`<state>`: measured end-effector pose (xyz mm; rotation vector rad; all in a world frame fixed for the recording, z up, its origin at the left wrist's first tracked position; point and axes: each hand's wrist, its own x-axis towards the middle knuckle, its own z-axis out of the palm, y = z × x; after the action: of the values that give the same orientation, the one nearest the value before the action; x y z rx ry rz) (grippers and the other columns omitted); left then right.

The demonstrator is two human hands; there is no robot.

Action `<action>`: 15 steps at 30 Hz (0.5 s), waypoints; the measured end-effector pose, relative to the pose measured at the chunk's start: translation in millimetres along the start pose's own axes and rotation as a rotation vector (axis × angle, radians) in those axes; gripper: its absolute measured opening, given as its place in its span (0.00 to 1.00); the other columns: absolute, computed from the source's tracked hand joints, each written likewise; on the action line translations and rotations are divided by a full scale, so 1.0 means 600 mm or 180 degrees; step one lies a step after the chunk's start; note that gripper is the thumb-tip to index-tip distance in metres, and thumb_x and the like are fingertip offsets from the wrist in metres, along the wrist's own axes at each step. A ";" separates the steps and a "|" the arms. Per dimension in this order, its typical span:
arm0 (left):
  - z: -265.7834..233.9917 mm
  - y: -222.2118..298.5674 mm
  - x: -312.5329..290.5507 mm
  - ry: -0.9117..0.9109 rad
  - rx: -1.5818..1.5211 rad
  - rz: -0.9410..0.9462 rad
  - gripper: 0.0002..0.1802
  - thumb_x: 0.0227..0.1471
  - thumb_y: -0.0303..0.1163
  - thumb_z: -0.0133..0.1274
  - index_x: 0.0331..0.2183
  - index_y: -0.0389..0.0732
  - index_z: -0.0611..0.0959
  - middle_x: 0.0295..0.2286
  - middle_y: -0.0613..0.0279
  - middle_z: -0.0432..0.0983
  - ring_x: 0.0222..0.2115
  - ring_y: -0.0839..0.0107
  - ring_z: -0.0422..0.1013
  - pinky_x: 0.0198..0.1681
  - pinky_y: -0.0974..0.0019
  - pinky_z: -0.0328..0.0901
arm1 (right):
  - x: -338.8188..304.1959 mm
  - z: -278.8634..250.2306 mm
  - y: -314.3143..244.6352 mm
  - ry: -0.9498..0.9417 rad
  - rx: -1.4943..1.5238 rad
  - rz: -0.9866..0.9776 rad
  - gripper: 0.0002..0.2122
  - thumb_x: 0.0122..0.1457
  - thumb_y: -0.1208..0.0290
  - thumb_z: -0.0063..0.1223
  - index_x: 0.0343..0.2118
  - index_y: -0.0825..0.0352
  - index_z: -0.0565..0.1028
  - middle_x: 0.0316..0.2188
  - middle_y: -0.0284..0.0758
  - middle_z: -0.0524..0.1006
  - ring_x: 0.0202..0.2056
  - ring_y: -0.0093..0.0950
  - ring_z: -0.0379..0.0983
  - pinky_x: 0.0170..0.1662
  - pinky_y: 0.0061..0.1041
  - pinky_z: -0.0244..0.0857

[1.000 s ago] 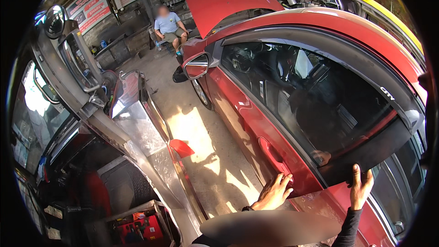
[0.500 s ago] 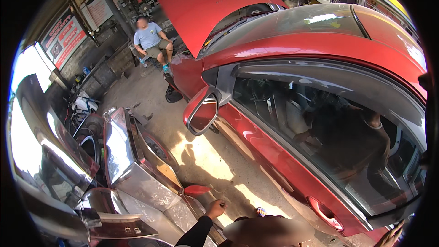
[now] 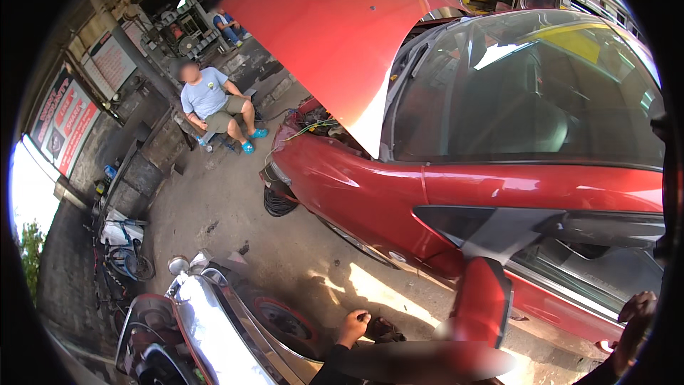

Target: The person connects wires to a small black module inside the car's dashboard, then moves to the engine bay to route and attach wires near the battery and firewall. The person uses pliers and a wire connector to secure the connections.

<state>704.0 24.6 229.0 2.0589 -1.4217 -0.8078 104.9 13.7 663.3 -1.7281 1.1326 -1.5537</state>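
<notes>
My left hand [image 3: 354, 327] hangs low in front of me, its fingers curled closed; whatever it may hold is hidden. At the right rim, my right hand [image 3: 636, 311] is raised beside the front side window of a red car [image 3: 342, 178]; its fingers look apart and loosely bent, and nothing shows in them. Whether it touches the car I cannot tell. Between my hands juts the car's red side mirror [image 3: 484, 303]. The car's red hood [image 3: 320, 43] stands raised, with thin wires running out of the engine bay beneath it.
A shiny metal-bodied vehicle [image 3: 214, 321] with a dark wheel [image 3: 285, 321] stands at lower left. A coil of black cable [image 3: 279, 202] lies by the car's front. A seated person [image 3: 214, 100] in a blue shirt and another person [image 3: 229, 28] are beyond. A bicycle [image 3: 132, 260] stands at left.
My view has moved forward along the car, from the door and side window to the mirror, windshield and hood. The seated person appears nearer. My left hand stays closed; my right stays beside the car.
</notes>
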 end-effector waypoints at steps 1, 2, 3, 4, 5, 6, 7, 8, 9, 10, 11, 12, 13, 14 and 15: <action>-0.029 0.010 0.066 -0.0382 -0.0451 -0.0570 0.13 0.60 0.32 0.58 0.43 0.34 0.83 0.29 0.61 0.81 0.28 0.75 0.75 0.35 0.67 0.72 | 0.021 0.080 -0.003 -0.0255 0.0339 -0.0142 0.23 0.60 0.49 0.60 0.36 0.71 0.77 0.25 0.41 0.75 0.24 0.29 0.74 0.25 0.23 0.66; -0.063 0.027 0.118 -0.0443 -0.0795 -0.0457 0.12 0.60 0.32 0.58 0.43 0.35 0.83 0.28 0.61 0.80 0.26 0.75 0.74 0.32 0.68 0.70 | 0.040 0.164 -0.011 -0.0403 0.0521 0.0042 0.21 0.59 0.51 0.62 0.34 0.71 0.79 0.25 0.42 0.77 0.24 0.30 0.76 0.25 0.23 0.69; -0.099 0.046 0.170 -0.0461 -0.0433 0.0014 0.13 0.61 0.33 0.57 0.44 0.36 0.83 0.29 0.61 0.80 0.27 0.75 0.74 0.30 0.70 0.69 | 0.061 0.249 -0.018 -0.0671 0.0533 -0.0071 0.20 0.58 0.53 0.65 0.33 0.71 0.81 0.24 0.43 0.78 0.24 0.31 0.79 0.26 0.23 0.73; -0.133 0.066 0.220 -0.0544 -0.0642 -0.0091 0.13 0.60 0.34 0.58 0.44 0.37 0.83 0.32 0.59 0.81 0.30 0.71 0.76 0.35 0.67 0.70 | 0.089 0.326 -0.026 -0.0986 0.0642 -0.0071 0.19 0.57 0.55 0.68 0.31 0.70 0.82 0.23 0.45 0.80 0.24 0.32 0.81 0.26 0.22 0.76; -0.163 0.088 0.268 -0.0637 -0.0853 -0.0194 0.14 0.59 0.36 0.59 0.43 0.38 0.84 0.34 0.57 0.82 0.34 0.67 0.78 0.39 0.65 0.71 | 0.128 0.387 -0.031 -0.1743 0.0875 0.0173 0.17 0.57 0.62 0.68 0.38 0.73 0.82 0.31 0.46 0.82 0.30 0.33 0.82 0.34 0.27 0.77; -0.191 0.106 0.312 -0.0727 -0.1158 -0.0288 0.15 0.57 0.37 0.59 0.43 0.39 0.85 0.36 0.55 0.83 0.38 0.63 0.79 0.44 0.62 0.72 | 0.159 0.447 -0.039 -0.2275 0.0907 0.0508 0.24 0.61 0.56 0.61 0.39 0.81 0.79 0.35 0.50 0.81 0.35 0.42 0.80 0.40 0.35 0.74; -0.216 0.123 0.358 -0.0810 -0.1165 -0.0186 0.15 0.58 0.37 0.59 0.44 0.39 0.84 0.36 0.55 0.83 0.37 0.65 0.80 0.43 0.64 0.72 | 0.177 0.521 -0.034 -0.2271 0.1117 0.1021 0.29 0.55 0.50 0.67 0.40 0.80 0.80 0.35 0.49 0.81 0.36 0.40 0.80 0.42 0.35 0.73; -0.239 0.133 0.399 -0.0801 -0.1114 0.0067 0.16 0.58 0.37 0.59 0.45 0.39 0.84 0.36 0.55 0.83 0.36 0.65 0.80 0.43 0.64 0.72 | 0.186 0.597 -0.028 -0.2019 0.1427 0.1520 0.28 0.55 0.49 0.67 0.40 0.78 0.80 0.36 0.46 0.82 0.37 0.38 0.80 0.43 0.35 0.73; -0.262 0.142 0.444 -0.0813 -0.1118 0.0210 0.16 0.59 0.37 0.59 0.45 0.39 0.84 0.36 0.55 0.83 0.36 0.65 0.80 0.43 0.64 0.72 | 0.213 0.656 -0.009 -0.2120 0.1424 0.1614 0.27 0.56 0.52 0.67 0.42 0.78 0.80 0.36 0.45 0.81 0.38 0.37 0.79 0.43 0.34 0.73; -0.285 0.147 0.487 -0.0804 -0.1124 0.0300 0.16 0.59 0.37 0.59 0.46 0.40 0.83 0.36 0.55 0.83 0.36 0.66 0.80 0.42 0.64 0.72 | 0.232 0.720 0.015 -0.2087 0.1409 0.1602 0.26 0.56 0.54 0.67 0.42 0.79 0.79 0.37 0.45 0.81 0.37 0.36 0.79 0.42 0.33 0.72; -0.309 0.148 0.524 -0.1073 -0.1393 0.0028 0.16 0.60 0.37 0.59 0.47 0.40 0.83 0.36 0.56 0.83 0.36 0.66 0.80 0.43 0.64 0.72 | 0.252 0.779 0.043 -0.2068 0.1452 0.1667 0.19 0.58 0.62 0.66 0.42 0.76 0.80 0.36 0.45 0.81 0.36 0.37 0.79 0.42 0.32 0.72; -0.335 0.147 0.557 -0.0829 -0.1190 0.0468 0.16 0.60 0.37 0.59 0.46 0.40 0.83 0.35 0.57 0.83 0.35 0.68 0.79 0.42 0.65 0.73 | 0.277 0.833 0.075 -0.2205 0.1340 0.1804 0.17 0.56 0.66 0.68 0.42 0.76 0.81 0.38 0.46 0.83 0.38 0.33 0.81 0.44 0.31 0.75; -0.365 0.144 0.592 -0.0809 -0.1085 0.0403 0.15 0.60 0.37 0.59 0.46 0.40 0.83 0.35 0.57 0.83 0.35 0.68 0.79 0.42 0.65 0.72 | 0.306 0.889 0.112 -0.2382 0.1439 0.1904 0.16 0.57 0.70 0.66 0.44 0.76 0.80 0.41 0.42 0.82 0.43 0.31 0.79 0.51 0.32 0.71; -0.393 0.144 0.622 -0.0765 -0.1072 0.0419 0.15 0.60 0.37 0.59 0.46 0.40 0.83 0.34 0.57 0.83 0.34 0.69 0.79 0.42 0.66 0.72 | 0.334 0.948 0.147 -0.2541 0.1045 0.1921 0.16 0.60 0.68 0.64 0.48 0.72 0.80 0.40 0.40 0.83 0.43 0.28 0.80 0.51 0.29 0.72; -0.425 0.139 0.652 -0.0865 -0.1063 0.0221 0.15 0.59 0.35 0.59 0.46 0.40 0.84 0.34 0.58 0.83 0.34 0.69 0.79 0.41 0.66 0.72 | 0.359 1.009 0.180 -0.2532 0.0644 0.1808 0.13 0.61 0.68 0.63 0.45 0.71 0.81 0.37 0.39 0.84 0.40 0.27 0.81 0.48 0.28 0.72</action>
<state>940.9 -353.0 391.7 1.6872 -1.3762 -1.2405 665.6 -305.6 573.2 -1.4784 0.8828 -0.5246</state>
